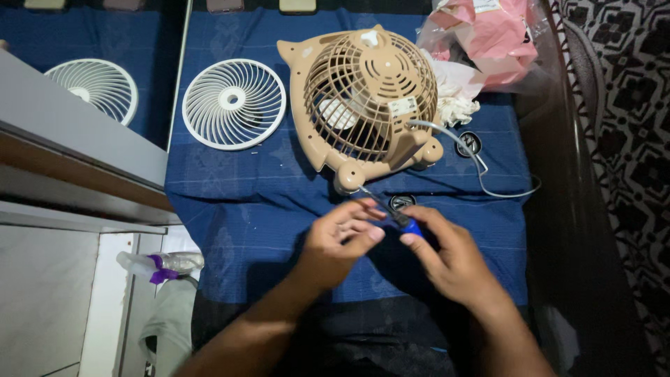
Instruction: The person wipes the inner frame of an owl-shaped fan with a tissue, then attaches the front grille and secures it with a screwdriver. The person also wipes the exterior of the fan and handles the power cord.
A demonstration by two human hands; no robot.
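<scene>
Both hands, right point(453, 262) and left point(343, 241), pinch the screwdriver point(391, 211); keeping its tip square on the fan point(363, 105) corner should help.

Fan body point(363, 105): tan moulded plastic, smooth, faint sheen on the cage ribs. Left of the fan, detached grille point(234, 103): white plastic, smooth, matt. Under the fan, blue cloth point(244, 202): woven, matt, lightly creased. Just below the fan, screwdriver point(391, 211): thin metal shaft, glossy blue plastic handle (mostly covered by the right hand point(453, 262)). Right of the fan: grey cord point(481, 167), smooth sheathing; clear crinkly plastic bag point(488, 35), glossy
</scene>
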